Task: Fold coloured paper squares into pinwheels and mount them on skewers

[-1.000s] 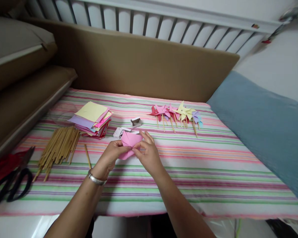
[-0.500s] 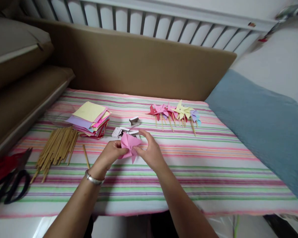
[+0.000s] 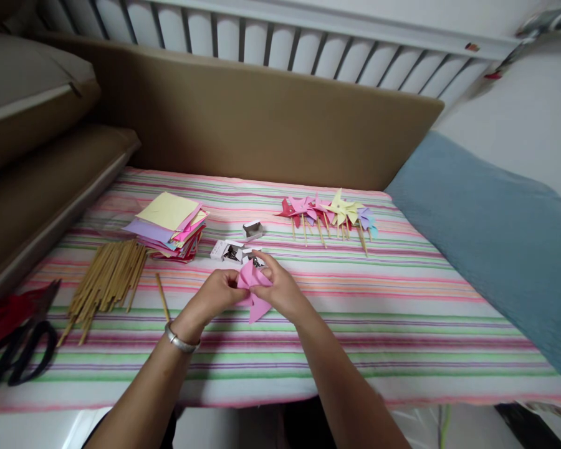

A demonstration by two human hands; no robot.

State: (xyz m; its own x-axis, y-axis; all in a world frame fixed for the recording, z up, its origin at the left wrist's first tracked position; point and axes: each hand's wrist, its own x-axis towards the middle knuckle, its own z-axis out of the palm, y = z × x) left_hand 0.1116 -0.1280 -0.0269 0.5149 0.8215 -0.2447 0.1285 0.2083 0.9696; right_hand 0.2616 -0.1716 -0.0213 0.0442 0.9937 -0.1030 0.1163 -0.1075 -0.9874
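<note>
Both hands have shifted slightly to the right since half a second ago, and the pink paper pinwheel [image 3: 258, 305] has turned with them; one pointed vane now hangs lower toward the front edge, and more of the dark metal pieces [image 3: 232, 252] shows in the small white box [image 3: 219, 249] behind it. Left hand [image 3: 212, 295] has its grip clamped on the near left side of the paper, thumb on top and forefinger curled against it; right hand [image 3: 285, 291] has its thumb pressed at the middle of the vanes, its grip clamped on the paper too, while its forefinger arches past the far edge, near a second open box [image 3: 255, 259]; what its other fingers do underneath cannot be told. The pinwheel is held between the hands, just in front of the boxes, above the striped cloth [image 3: 378, 349]; a separate white box part [image 3: 252, 231] lies a little farther back. Left of the hands lie a stack of coloured paper squares [image 3: 168, 213], a pile of thin sticks [image 3: 105, 280] and one loose stick [image 3: 162, 296] near the left wrist, which wears a silver bracelet [image 3: 181, 340]; black-handled scissors [image 3: 32, 349] lie at the far left; a row of pinwheels on sticks [image 3: 339, 209] lies at the back right, well apart from the hands.
</note>
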